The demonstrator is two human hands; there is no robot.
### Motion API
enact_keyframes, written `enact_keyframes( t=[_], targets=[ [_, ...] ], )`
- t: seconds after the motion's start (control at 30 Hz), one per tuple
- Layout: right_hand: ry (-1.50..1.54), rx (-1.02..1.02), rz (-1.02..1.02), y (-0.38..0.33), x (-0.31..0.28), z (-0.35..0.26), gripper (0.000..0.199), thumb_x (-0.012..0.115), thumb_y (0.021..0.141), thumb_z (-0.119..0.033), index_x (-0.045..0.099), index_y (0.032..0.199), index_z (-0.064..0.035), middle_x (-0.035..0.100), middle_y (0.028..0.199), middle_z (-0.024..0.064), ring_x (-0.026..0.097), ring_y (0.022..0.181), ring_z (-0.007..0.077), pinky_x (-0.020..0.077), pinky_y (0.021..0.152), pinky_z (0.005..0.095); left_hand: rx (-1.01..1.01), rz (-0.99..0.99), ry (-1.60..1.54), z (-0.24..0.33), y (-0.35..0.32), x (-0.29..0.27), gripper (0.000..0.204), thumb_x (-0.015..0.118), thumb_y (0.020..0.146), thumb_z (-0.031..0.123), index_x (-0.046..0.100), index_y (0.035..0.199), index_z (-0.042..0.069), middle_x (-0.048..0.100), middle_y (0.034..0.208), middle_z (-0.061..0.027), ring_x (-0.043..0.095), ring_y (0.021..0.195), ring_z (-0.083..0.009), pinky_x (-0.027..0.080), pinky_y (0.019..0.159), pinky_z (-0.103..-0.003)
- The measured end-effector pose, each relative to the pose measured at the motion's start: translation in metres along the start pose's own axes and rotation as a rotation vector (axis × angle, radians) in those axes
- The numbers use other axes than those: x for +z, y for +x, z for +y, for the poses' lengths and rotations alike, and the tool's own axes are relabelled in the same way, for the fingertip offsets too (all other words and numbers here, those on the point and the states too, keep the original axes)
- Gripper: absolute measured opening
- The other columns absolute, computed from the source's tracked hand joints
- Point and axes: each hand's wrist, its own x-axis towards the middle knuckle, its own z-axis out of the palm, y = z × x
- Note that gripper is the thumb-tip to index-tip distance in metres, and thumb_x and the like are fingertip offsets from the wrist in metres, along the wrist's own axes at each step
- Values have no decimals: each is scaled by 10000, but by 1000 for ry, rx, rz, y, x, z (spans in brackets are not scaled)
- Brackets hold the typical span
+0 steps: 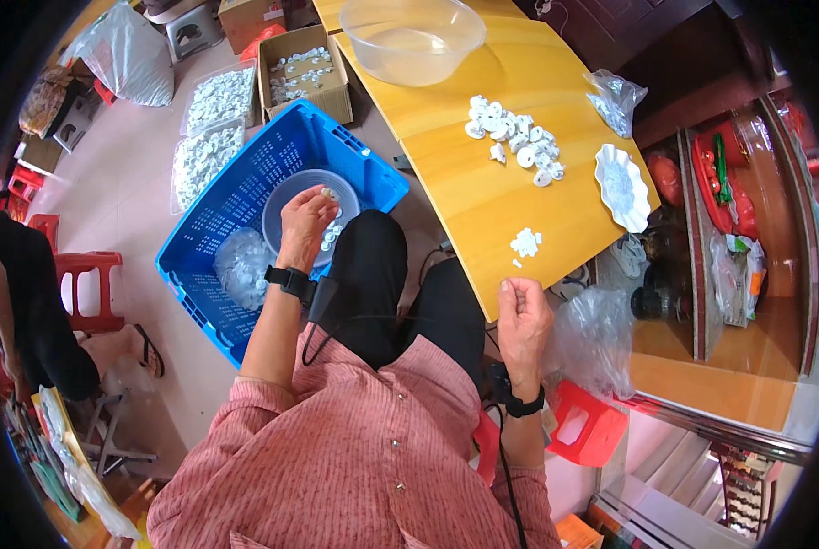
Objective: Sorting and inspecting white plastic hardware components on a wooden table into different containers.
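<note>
From where I stand, the right hand is at the table's near corner, thumb and fingertips together, with white chips just beyond, nearer it than the left, and a slanting heap of white discs past those. Leftward, the left hand hangs over a bowl, fingertips by a round piece; whether clamped, I cannot tell.
</note>
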Motion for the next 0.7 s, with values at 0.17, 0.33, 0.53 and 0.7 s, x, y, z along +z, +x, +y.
enact_keyframes(
  t=[0.17,0.33,0.53,0.7],
  targets=[
    [16,10,-3,3,5,-6,87,658,933,-67,602,945,-3,654,803,113,626,658,193,508,609,316,41,119,76,0,8,-6,408,714,882,47,551,1230,-89,635,971,-108,663,773,-190,576,714,-276],
    [12,0,-5,3,5,-6,92,659,935,-69,598,940,-1,656,800,113,629,658,198,509,605,320,250,-115,262,15,-24,63,236,714,905,127,682,1080,-28,685,924,-43,627,758,-118,522,693,-256],
    [-9,-8,-2,3,-3,-1,90,653,932,-64,595,938,3,649,799,123,629,658,232,504,602,347,592,-365,717,8,-42,169,218,666,908,117,696,1076,-18,700,850,-63,656,768,-146,530,708,-274],
    [-76,20,24,3,-15,0,75,642,909,-40,596,946,5,641,853,160,642,739,306,505,658,381,1083,-510,923,-9,-18,222,279,670,862,98,676,1126,6,646,1139,-193,641,1020,-354,530,867,-416]
  ],
)
